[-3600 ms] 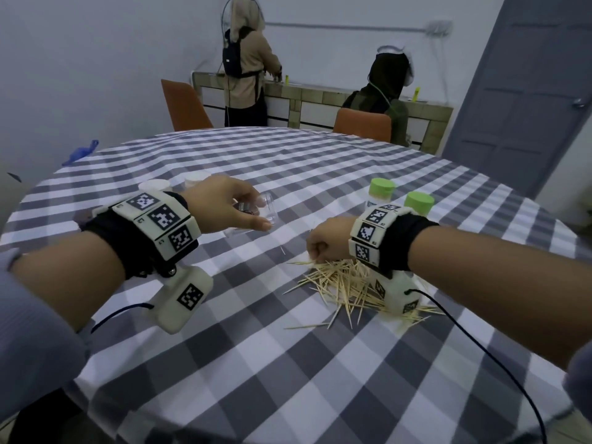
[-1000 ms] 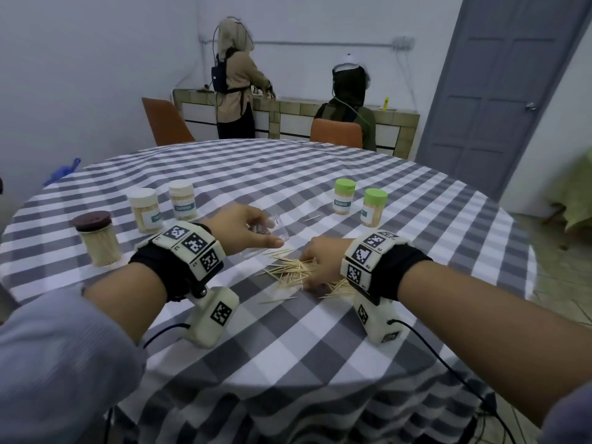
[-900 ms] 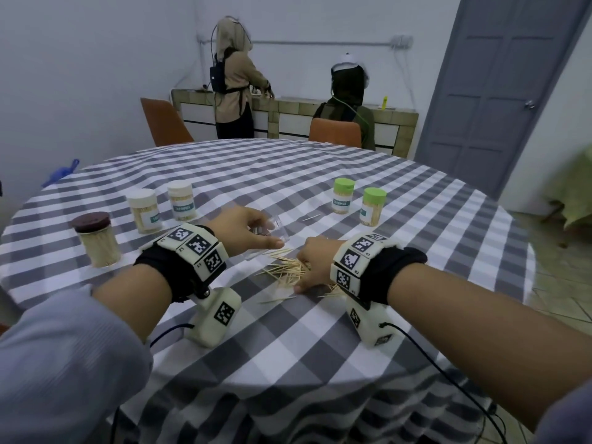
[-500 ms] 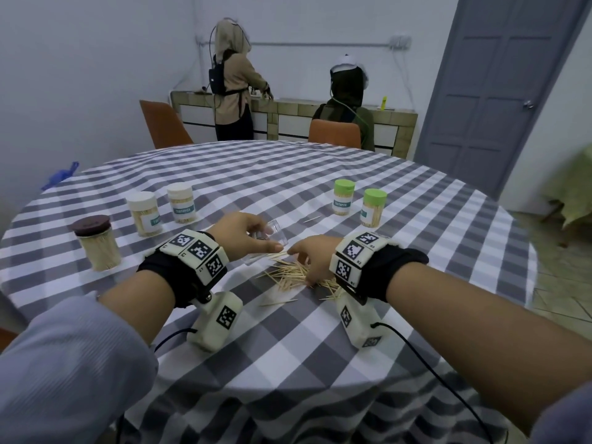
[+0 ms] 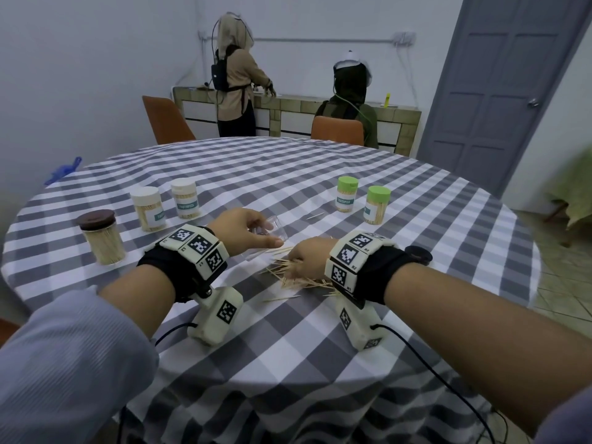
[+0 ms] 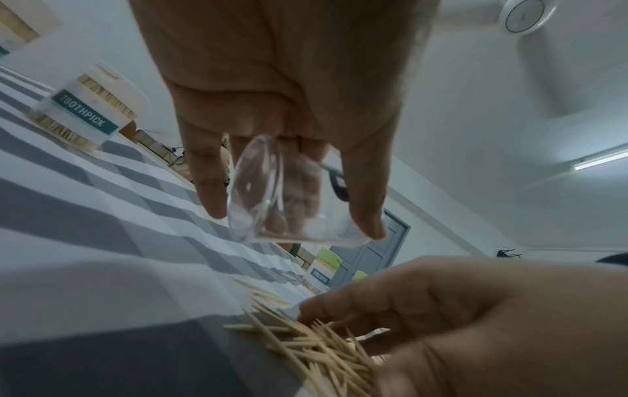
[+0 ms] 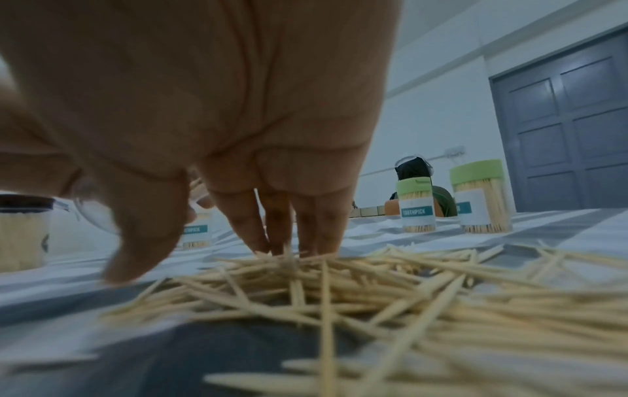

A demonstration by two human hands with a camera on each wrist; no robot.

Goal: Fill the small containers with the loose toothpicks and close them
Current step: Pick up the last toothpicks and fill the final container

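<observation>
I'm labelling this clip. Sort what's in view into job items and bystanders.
Job:
clear container, held by left hand
loose toothpicks, touched by right hand
lidded toothpick jars

Bystanders:
orange chairs
grey door
blue object

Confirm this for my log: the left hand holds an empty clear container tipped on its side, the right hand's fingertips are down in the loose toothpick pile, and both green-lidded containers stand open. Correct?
Not quite. Both green-lidded containers have their lids on, as the head view shows. The rest stands: the left hand holds the empty clear container tipped on its side, and the right hand has its fingertips in the loose toothpick pile.
</observation>
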